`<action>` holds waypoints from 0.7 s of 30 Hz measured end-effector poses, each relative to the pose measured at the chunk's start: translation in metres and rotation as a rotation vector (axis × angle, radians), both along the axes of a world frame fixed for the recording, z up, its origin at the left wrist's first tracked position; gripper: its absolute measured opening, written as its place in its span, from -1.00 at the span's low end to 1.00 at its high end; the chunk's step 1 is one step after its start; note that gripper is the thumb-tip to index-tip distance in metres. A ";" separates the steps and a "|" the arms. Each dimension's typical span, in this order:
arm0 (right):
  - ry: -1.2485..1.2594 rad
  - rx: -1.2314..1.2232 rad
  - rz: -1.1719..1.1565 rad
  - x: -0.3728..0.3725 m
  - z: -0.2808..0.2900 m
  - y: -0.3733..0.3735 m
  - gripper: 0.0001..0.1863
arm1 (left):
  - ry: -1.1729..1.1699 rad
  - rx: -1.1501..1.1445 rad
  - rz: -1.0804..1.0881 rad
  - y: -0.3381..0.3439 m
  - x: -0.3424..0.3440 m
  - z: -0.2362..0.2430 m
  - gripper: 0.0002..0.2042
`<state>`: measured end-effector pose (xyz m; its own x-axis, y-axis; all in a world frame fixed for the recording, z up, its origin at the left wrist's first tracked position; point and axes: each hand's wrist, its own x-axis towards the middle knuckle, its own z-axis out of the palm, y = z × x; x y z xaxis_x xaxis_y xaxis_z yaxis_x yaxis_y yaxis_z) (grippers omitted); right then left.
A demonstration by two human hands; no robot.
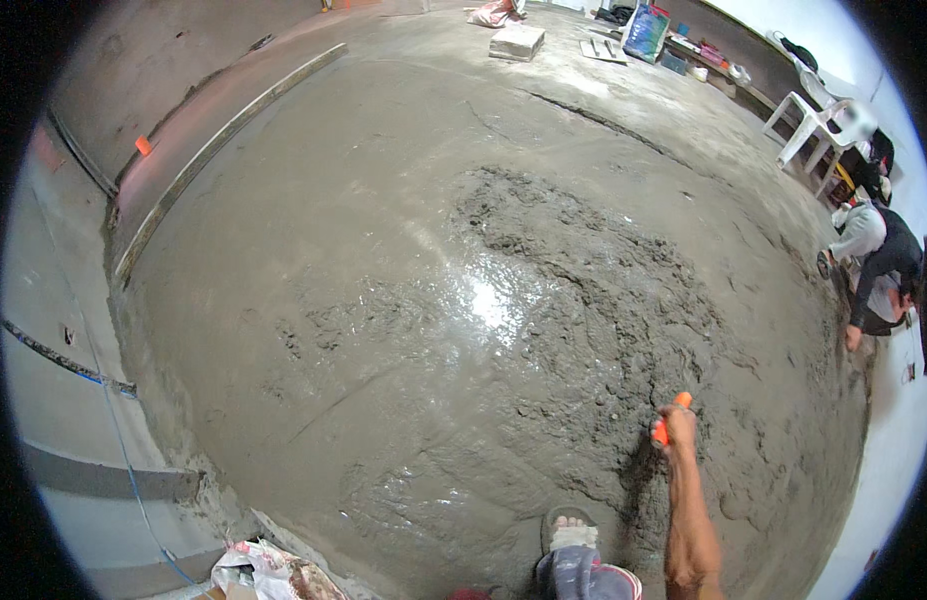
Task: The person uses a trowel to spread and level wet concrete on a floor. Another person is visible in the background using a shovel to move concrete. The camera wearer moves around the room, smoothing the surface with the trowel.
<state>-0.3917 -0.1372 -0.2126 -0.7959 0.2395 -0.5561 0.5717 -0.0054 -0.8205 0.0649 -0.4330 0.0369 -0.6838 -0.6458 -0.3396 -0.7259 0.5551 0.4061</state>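
My right hand (675,430) grips an orange handle (682,402) low on the right of the view, over rough, wet grey mortar (583,300); whatever blade the handle carries is hard to make out. My left hand is not in view. My sandaled foot (568,530) is at the bottom centre, on the mortar. Around the rough patch the mortar is smoother, with a wet shine near the middle.
At right a co-worker (883,270) crouches by the wall near a white plastic chair (813,130). A long straightedge (183,180) lies at left. Blocks (516,42) and bags (643,35) stand at the back; a torn sack (273,570) is at lower left.
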 end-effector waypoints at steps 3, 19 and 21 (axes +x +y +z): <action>-0.015 -0.021 0.117 -0.007 0.006 -0.078 -0.91 | 0.056 -0.081 0.041 0.009 -0.003 0.013 -0.52; 0.290 0.412 0.992 -0.120 0.053 -0.376 -0.65 | -0.094 -0.206 0.114 0.028 -0.037 0.013 -0.52; 0.329 0.459 0.994 -0.122 0.052 -0.375 -0.60 | -0.071 -0.172 0.100 0.022 -0.041 0.011 -0.52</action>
<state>-0.5137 -0.5125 -0.1606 -0.8376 -0.4510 -0.3084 -0.0874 0.6679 -0.7391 0.0241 -0.4111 0.0475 -0.5916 -0.7620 -0.2634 -0.8043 0.5356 0.2573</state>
